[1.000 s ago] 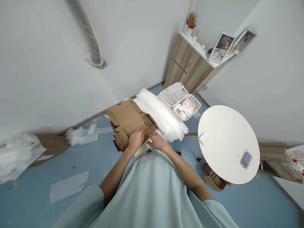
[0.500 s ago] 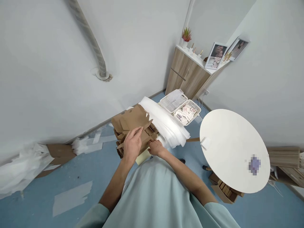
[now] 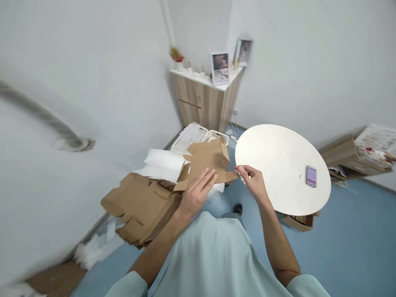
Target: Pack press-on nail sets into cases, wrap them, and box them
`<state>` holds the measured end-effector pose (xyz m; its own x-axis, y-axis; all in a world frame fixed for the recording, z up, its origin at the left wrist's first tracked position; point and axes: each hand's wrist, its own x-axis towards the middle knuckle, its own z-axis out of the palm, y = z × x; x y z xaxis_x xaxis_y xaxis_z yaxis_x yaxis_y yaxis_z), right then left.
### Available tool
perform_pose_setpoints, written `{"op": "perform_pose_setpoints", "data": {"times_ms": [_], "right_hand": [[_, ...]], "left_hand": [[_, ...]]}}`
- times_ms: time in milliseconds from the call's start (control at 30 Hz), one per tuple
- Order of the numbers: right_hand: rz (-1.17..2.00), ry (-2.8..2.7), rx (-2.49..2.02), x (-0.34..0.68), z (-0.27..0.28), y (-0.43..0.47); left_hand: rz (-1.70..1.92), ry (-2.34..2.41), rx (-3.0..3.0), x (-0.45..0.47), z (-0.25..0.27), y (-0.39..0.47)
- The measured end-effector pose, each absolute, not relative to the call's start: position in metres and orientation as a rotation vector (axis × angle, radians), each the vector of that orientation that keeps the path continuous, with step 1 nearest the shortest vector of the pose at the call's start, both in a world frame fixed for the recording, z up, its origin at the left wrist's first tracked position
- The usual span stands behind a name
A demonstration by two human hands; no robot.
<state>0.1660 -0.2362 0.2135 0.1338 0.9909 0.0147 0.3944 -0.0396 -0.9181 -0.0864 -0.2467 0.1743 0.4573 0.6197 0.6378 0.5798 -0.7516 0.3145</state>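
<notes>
An unfolded cardboard box is lifted in front of me, with its flaps spread out. Across its near edge lies my left hand, fingers stretched over the top and thumb hidden, holding the sheet. My right hand pinches the end of a narrow flap at the box's right side. To the left rests a stack of flat cardboard boxes. White foam sheets lie behind that stack, partly covered by the lifted box.
A white oval table stands at my right, bearing a blurred purple item. Under it sits an open carton. White baskets are beyond the foam, before a wooden corner cabinet. A pipe runs along the left wall.
One flat box has come off the stack and moved right in my hands. My view has turned right, toward the oval table.
</notes>
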Motion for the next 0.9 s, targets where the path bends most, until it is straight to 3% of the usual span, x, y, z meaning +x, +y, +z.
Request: {"op": "perform_pose_setpoints", "data": {"times_ms": [267, 533, 900], "right_hand": [[0.747, -0.911, -1.822, 0.327, 0.176, -0.256], [0.860, -0.597, -1.878, 0.475, 0.093, -0.283], [0.910, -0.584, -2.156, 0.549, -0.031, -0.305]], "left_hand": [[0.944, 0.507, 2.746, 0.094, 0.130, -0.190], [0.498, 0.287, 2.681, 0.260, 0.039, -0.175], [0.084, 0.396, 2.441, 0.349, -0.062, -0.193]]}}
